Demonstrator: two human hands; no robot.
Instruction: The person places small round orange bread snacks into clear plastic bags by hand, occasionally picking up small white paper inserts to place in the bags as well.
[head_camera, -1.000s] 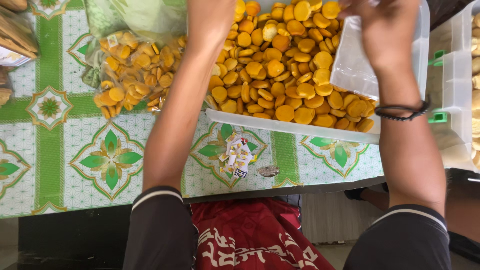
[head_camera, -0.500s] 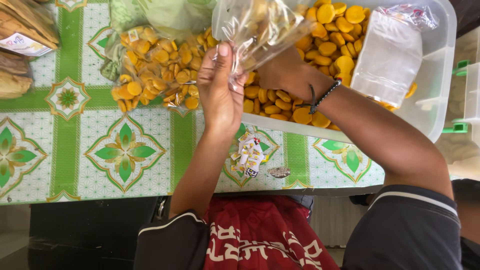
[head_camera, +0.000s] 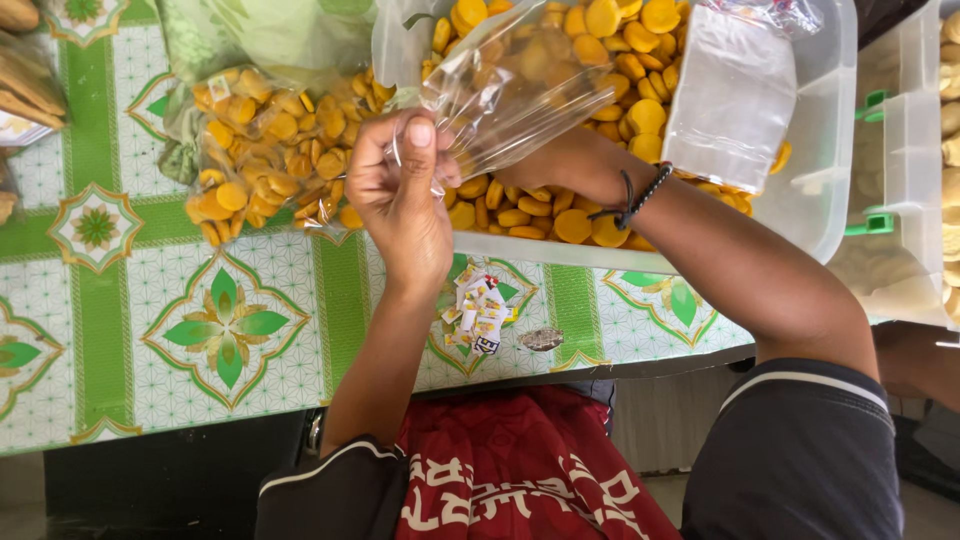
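My left hand (head_camera: 402, 195) pinches the edge of a clear plastic bag (head_camera: 510, 85) between thumb and fingers. My right hand (head_camera: 555, 165), with a dark bracelet at the wrist, grips the same bag from the other side, partly hidden behind it. The bag hangs over a clear plastic tub (head_camera: 815, 150) full of round orange-yellow cookies (head_camera: 620, 55). A few cookies seem to lie inside the bag.
A filled bag of the same cookies (head_camera: 265, 145) lies left of the tub on the green-patterned tablecloth (head_camera: 225, 325). A stack of empty clear bags (head_camera: 735, 95) rests in the tub. Small paper packets (head_camera: 478, 310) lie near the table edge. Another tub (head_camera: 920, 170) stands at right.
Both hands came back from deep in the tub toward me, and they now hold the clear bag up over the cookies. The view has shifted slightly.
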